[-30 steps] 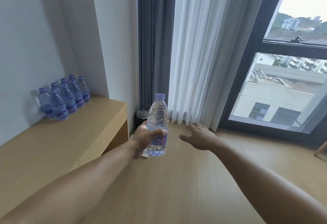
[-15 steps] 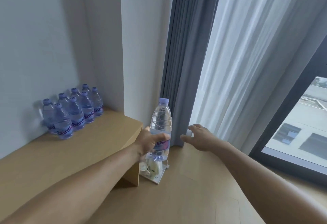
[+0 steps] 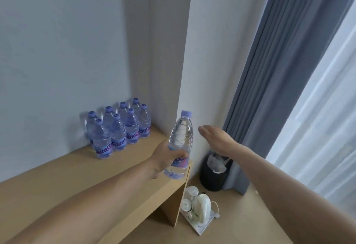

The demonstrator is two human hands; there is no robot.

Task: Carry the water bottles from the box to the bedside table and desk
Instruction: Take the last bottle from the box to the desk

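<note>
My left hand (image 3: 167,159) grips a clear water bottle (image 3: 181,137) with a purple cap and label, held upright over the right end of the light wooden desk (image 3: 57,182). Several matching bottles (image 3: 119,128) stand in two rows in the desk's back corner against the wall. My right hand (image 3: 215,137) hovers to the right of the held bottle with fingers stretched out, holding nothing. No box is in view.
A white wall pillar (image 3: 204,70) rises just behind the held bottle. On the floor right of the desk stand a black bin (image 3: 213,174) with a liner and a tray (image 3: 200,222) holding a white kettle and cups. Grey curtains (image 3: 269,70) hang on the right.
The view has swung left and come closer to the desk. My left hand has carried the bottle from beside the desk to over its right end. The right hand stays empty.
</note>
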